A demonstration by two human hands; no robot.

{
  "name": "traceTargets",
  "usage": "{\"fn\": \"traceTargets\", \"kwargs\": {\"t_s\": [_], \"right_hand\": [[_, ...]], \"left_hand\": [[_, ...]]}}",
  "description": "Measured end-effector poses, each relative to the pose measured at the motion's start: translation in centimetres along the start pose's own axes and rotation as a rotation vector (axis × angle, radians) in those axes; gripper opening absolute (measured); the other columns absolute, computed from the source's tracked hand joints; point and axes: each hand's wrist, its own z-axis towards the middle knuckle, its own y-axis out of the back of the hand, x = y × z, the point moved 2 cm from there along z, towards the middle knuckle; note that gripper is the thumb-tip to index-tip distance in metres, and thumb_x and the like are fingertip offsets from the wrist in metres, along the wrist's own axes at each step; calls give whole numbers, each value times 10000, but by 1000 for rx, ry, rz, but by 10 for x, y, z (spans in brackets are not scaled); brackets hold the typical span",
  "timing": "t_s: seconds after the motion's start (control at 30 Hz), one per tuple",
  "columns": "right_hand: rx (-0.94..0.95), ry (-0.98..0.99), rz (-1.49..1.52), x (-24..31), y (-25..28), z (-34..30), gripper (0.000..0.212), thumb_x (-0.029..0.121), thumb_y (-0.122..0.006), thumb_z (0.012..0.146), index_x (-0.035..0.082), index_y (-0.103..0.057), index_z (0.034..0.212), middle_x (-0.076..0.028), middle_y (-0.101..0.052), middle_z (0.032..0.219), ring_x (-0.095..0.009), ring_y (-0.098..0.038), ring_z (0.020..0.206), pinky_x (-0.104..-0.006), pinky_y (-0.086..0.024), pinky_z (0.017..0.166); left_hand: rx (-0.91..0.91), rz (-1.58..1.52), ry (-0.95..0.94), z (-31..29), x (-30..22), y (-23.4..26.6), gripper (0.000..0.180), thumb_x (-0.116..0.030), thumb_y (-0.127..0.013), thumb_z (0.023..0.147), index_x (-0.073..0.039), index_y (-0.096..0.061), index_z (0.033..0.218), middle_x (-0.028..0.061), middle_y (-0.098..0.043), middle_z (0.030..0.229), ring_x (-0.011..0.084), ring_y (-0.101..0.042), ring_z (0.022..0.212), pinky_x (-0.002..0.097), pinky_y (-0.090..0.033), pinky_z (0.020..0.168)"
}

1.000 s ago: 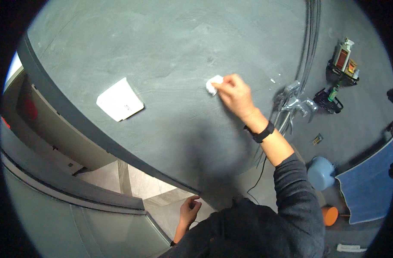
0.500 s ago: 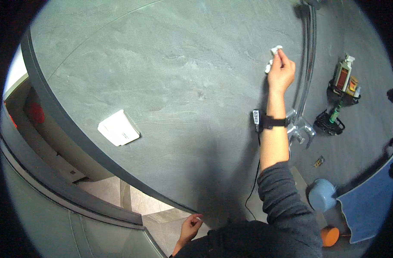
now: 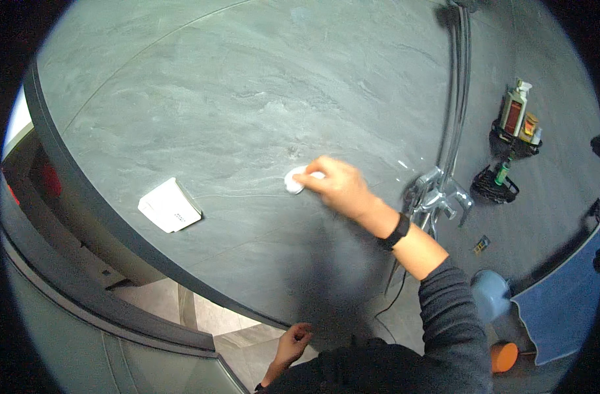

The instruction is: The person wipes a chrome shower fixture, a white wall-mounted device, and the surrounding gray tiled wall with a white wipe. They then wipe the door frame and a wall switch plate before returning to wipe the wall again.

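Pressing a small white pad (image 3: 296, 181) against the grey stone-look wall (image 3: 247, 98) with my right hand (image 3: 336, 187). Fingers are curled down over the pad's right edge, closed on it, so only the left part of the pad is showing past my fingertips. Pad is lying flat on the wall surface, roughly mid-wall, well left of the chrome mixer tap (image 3: 438, 197) and its upright chrome pipe (image 3: 459, 85). I am wearing a black band (image 3: 394, 232) on the right wrist; a dark sleeve is covering the forearm below it.

My left hand (image 3: 292, 343) is hanging low near the lower edge of view, holding nothing, fingers loosely bent, half open. It is touching no object that I can make out.

A white rectangular box (image 3: 171, 205) is sitting on the wall, well left of the pad, near the dark frame edge (image 3: 70, 190).

Containers: two black wire caddies are mounted right of the pipe. The upper caddy (image 3: 513, 146) is holding a brown pump bottle (image 3: 514, 108) plus smaller items I cannot identify. The lower caddy (image 3: 493, 187) is holding a green-topped bottle (image 3: 502, 173). A pale blue round container (image 3: 490, 293) is standing lower right; its contents are not visible. An orange round object (image 3: 504, 356) is lying beside a blue mat (image 3: 566, 295).
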Motion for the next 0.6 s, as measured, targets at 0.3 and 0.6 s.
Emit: {"fn": "traceTargets", "kwargs": {"t_s": [0.3, 0.6], "right_hand": [[-515, -995, -419, -114, 58, -72, 441, 79, -570, 943, 25, -501, 1375, -219, -520, 1085, -355, -586, 958, -418, -479, 879], [-370, -891, -260, -67, 18, -59, 536, 39, -529, 934, -77, -377, 1434, -235, -485, 1073, -388, -553, 945, -424, -457, 889]], "left_hand": [[42, -30, 71, -6, 23, -1, 350, -183, -706, 899, -34, -625, 1205, 84, -703, 908, 155, -651, 830, 306, -518, 774], [69, -136, 156, -10, 22, -2, 358, -177, -706, 900, -51, -624, 1225, 77, -704, 1016, 149, -657, 902, 305, -522, 819]]}}
